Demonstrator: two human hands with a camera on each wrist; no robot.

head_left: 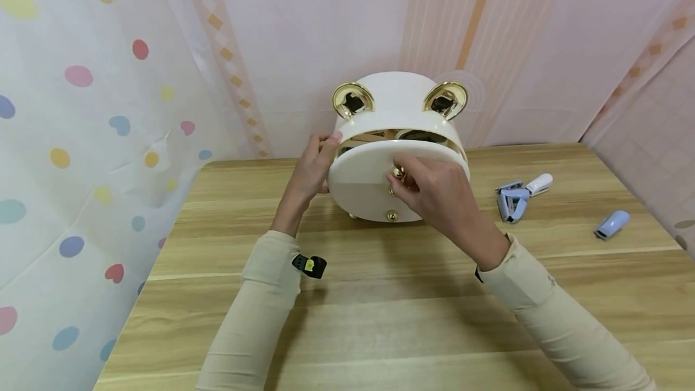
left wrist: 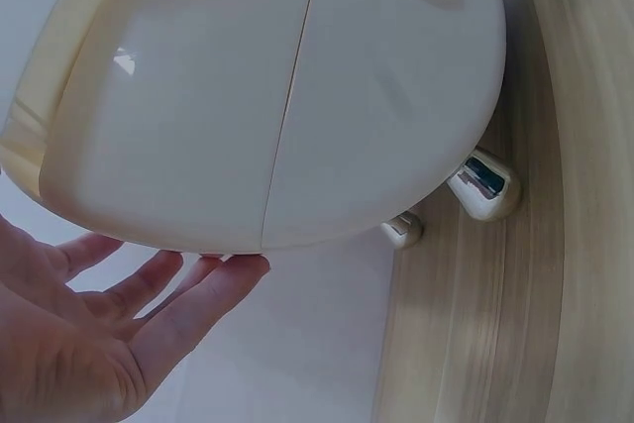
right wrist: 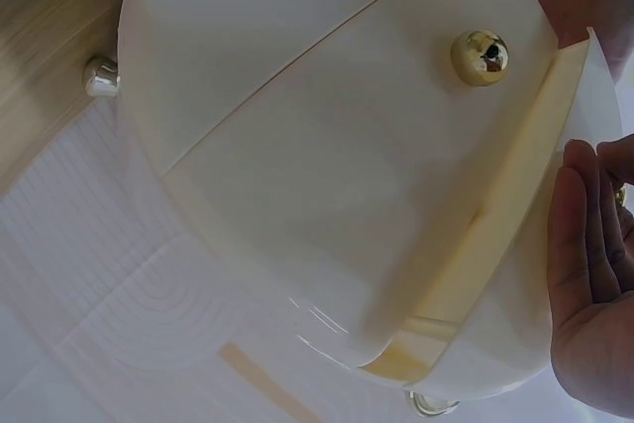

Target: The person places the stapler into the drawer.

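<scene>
Fingers of the right hand [head_left: 434,192] pinch the gold knob [head_left: 398,172] of the half-open drawer [head_left: 380,165]; the left hand [head_left: 312,168], fingers straight, steadies the white round box [head_left: 396,113] on the wooden table [head_left: 380,306].

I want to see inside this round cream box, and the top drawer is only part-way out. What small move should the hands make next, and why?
Probably the right hand, pinching the gold knob, should pull the upper drawer further out, since it shows only a narrow gap. The left hand braces the box.
</scene>
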